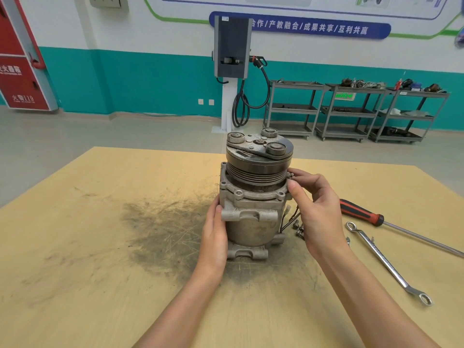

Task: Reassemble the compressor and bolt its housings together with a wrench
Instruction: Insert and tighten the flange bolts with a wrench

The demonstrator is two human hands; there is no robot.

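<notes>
Compressor (253,197): stood upright on the tabletop (100,272), roughly mid-width and nearer the far edge than the near one, over a dark greasy smear.
Top of compressor: a dark grooved pulley (258,169) with a clutch plate carrying three round bosses faced up.
Housings: the pale cast front housing (251,194) sat on the cylindrical body, its flange showing open bolt holes at the corners.
Left hand (214,234): lay flat against the left side of the body, fingers fairly straight and wrapped slightly round it, thumb on the front by the mounting lug, steadying it.
Right hand (316,204): was at the right corner of the flange just under the pulley, thumb and forefinger drawn together on a small bolt (291,175) there; the other fingers were loosely curled.
Loose bolts (298,228): a few lay on the tabletop just beside the right of the compressor base, partly hidden by the right hand.
Wires: thin dark leads hung down the right side of the body, behind the right hand.
Wrench (386,262): a double ring spanner lay flat toward the right edge of the tabletop, well apart from the compressor.
Screwdriver (391,222): red-and-black handled, lay beyond the wrench, shaft pointing to the right edge.
</notes>
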